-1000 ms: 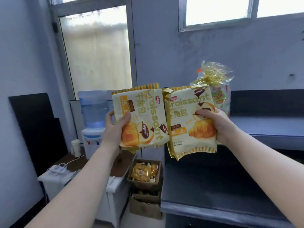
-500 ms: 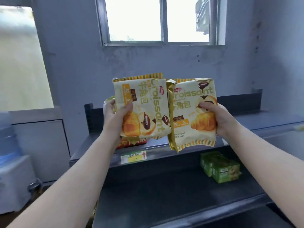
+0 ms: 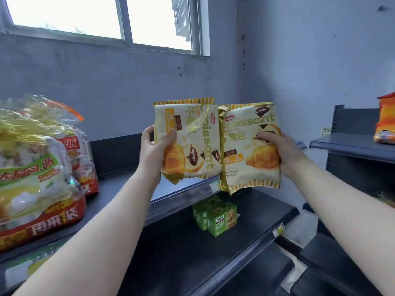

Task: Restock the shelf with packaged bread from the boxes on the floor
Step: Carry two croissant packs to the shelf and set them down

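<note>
I hold two cream and yellow croissant packs upright, side by side, above the dark shelf's top board [image 3: 119,184]. My left hand [image 3: 152,152] grips the left croissant pack [image 3: 192,142] by its left edge. My right hand [image 3: 280,154] grips the right croissant pack [image 3: 245,150] by its right edge. The two packs touch along their inner edges. Large bagged bread packs [image 3: 36,171] with red and green print stand on the top board at the far left.
Green snack boxes [image 3: 215,216] sit on the lower shelf board [image 3: 183,253] below the packs. A second shelf unit [image 3: 352,146] stands at the right with an orange bag [image 3: 385,122] on it. A window and grey wall are behind.
My view has swung to the right along the shelf. The bagged bread now shows at the left and the second shelf unit at the right. Both hands keep their packs.
</note>
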